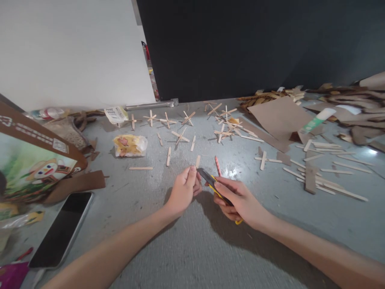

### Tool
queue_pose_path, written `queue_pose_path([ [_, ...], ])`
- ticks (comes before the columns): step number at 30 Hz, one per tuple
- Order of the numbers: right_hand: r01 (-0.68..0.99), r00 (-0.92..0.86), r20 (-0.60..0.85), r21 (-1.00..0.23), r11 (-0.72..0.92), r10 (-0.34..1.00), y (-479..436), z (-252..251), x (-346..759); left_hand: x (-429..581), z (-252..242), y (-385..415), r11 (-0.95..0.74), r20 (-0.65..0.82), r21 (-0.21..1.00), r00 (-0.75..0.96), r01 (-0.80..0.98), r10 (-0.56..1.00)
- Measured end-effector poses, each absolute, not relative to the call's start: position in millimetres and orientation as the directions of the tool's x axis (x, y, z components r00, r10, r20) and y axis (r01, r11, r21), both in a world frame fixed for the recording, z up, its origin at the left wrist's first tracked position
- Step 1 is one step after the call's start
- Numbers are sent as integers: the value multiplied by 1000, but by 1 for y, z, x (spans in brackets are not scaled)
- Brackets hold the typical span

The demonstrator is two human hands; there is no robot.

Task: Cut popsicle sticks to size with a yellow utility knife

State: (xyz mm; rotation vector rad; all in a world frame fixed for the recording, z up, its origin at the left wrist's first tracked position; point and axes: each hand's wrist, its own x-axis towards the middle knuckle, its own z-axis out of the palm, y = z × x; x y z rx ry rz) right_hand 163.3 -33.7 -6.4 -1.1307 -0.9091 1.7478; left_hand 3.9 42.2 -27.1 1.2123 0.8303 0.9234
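Note:
My left hand (183, 188) pinches a short wooden craft stick (197, 161), whose pale end juts up beyond my fingertips. In my right hand (237, 200) is a black and yellow utility knife (211, 181); its tip meets the stick by my left thumb. Just past the knife a red and white striped stick (217, 166) lies on the grey surface (168, 249). Loose craft sticks (169, 156) are spread ahead of my left hand. Several crossed stick pieces (180, 137) stand or lie farther back. Whether the blade is extended is too small to tell.
To the right lie a pile of loose craft sticks (333, 184) and a cardboard sheet (275, 118). A phone (63, 230), a printed cardboard box (39, 160) and a yellow wrapper (130, 145) are on the left. A dark panel (255, 48) rises at the back.

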Motion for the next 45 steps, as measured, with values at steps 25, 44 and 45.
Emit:
queue_pose_path([
  [25, -104, -181, -291, -944, -312, 939, -26, -8, 178, -2, -23, 40, 26, -10, 999, 467, -29, 884],
  [44, 208, -146, -100, -976, -69, 984, -28, -16, 182, -7, -33, 39, -149, 35, 963, 443, 224, 896],
  [45, 211, -145, -99, -975, -67, 984, -28, -17, 182, -8, -33, 39, -157, 36, 959, 448, 235, 893],
])
